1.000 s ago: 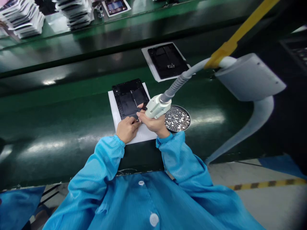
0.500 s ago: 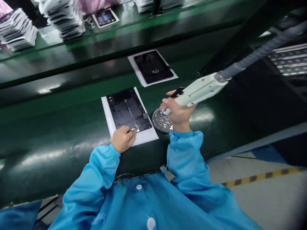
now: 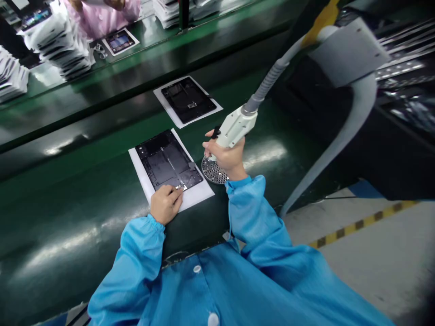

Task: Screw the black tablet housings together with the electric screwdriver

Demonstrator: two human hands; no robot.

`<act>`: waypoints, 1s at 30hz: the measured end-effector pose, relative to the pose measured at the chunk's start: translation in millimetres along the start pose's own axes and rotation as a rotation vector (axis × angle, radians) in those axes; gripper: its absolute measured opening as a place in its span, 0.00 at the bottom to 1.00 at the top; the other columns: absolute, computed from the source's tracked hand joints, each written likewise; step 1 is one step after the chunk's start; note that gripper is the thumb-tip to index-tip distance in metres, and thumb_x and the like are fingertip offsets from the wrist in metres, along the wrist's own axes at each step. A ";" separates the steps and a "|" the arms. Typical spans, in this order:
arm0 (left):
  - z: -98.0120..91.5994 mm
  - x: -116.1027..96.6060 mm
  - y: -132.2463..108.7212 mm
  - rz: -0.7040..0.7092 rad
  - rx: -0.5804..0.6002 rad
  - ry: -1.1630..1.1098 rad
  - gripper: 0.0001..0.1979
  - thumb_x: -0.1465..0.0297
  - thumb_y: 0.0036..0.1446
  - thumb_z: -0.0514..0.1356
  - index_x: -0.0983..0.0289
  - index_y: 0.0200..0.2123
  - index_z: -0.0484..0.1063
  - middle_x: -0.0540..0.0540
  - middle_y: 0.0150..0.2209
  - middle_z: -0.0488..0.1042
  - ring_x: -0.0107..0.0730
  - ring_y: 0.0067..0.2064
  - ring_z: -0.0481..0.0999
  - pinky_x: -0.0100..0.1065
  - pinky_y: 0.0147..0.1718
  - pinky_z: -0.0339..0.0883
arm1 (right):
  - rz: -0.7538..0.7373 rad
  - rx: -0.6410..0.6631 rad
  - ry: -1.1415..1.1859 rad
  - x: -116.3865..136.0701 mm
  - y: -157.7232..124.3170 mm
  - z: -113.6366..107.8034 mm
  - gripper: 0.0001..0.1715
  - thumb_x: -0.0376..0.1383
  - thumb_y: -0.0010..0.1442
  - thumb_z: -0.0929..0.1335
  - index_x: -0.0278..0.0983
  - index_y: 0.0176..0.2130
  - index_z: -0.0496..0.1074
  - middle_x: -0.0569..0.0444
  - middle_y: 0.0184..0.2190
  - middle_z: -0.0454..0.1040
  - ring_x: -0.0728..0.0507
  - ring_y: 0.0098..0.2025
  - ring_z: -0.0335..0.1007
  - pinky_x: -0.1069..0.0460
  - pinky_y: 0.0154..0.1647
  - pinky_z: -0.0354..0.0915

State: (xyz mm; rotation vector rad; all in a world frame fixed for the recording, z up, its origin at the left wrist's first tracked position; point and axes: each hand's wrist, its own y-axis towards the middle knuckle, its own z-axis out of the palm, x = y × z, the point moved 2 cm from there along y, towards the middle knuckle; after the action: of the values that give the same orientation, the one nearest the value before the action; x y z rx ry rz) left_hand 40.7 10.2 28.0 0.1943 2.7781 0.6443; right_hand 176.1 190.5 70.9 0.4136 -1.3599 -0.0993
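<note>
My right hand (image 3: pixel 228 156) is wrapped round a pale green handheld tool (image 3: pixel 237 127) with a ribbed grey hose. Just below it, a round metal dish with many small holes (image 3: pixel 214 171) lies on the green surface. To its left, a black tablet housing (image 3: pixel 170 158) rests on a white sheet (image 3: pixel 198 195). The fingers of my left hand (image 3: pixel 166 204) are bent together at the housing's near edge, by a small silvery part (image 3: pixel 181 186); whether they grip it is too small to tell.
A second black housing (image 3: pixel 188 100) lies on white sheet farther back. Stacks of white-wrapped pieces (image 3: pixel 64 43) and a person in pink (image 3: pixel 102 18) are beyond the raised ledge (image 3: pixel 142 59). A wide grey hose (image 3: pixel 343 136) hangs at right.
The view has shifted, so the housings appear farther left. My right hand still holds the tool, which now tilts more upright. My left hand remains at the near housing's edge.
</note>
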 end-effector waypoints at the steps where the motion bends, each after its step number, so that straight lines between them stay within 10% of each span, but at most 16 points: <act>1: 0.0 0.1 0.0 -0.002 0.000 0.001 0.10 0.69 0.63 0.56 0.63 0.38 0.78 0.54 0.31 0.74 0.32 0.33 0.72 0.32 0.30 0.65 | 0.006 0.002 -0.013 0.1 0.2 -0.1 0.08 0.30 0.45 0.71 0.39 0.30 0.71 0.64 0.14 0.67 0.51 0.14 0.63 0.52 0.18 0.64; 19: -3.0 3.4 -0.6 -0.033 0.025 -0.072 0.11 0.68 0.63 0.56 0.63 0.38 0.78 0.55 0.32 0.75 0.31 0.34 0.73 0.33 0.32 0.67 | 0.050 0.008 -0.048 -1.3 0.8 1.1 0.08 0.33 0.43 0.71 0.38 0.28 0.71 0.64 0.13 0.67 0.51 0.15 0.63 0.53 0.18 0.63; 30: 6.1 6.6 0.8 -0.205 0.035 0.048 0.11 0.62 0.60 0.60 0.58 0.42 0.79 0.59 0.53 0.73 0.48 0.57 0.68 0.55 0.57 0.56 | 0.095 0.173 0.057 23.3 -32.7 35.3 0.13 0.38 0.47 0.73 0.40 0.34 0.70 0.63 0.14 0.67 0.49 0.17 0.65 0.50 0.21 0.68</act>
State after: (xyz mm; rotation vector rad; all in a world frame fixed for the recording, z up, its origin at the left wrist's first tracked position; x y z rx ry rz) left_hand 36.3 14.6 21.6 -0.0992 2.8066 0.5560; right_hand 152.8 145.0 86.6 0.4922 -1.3341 0.1090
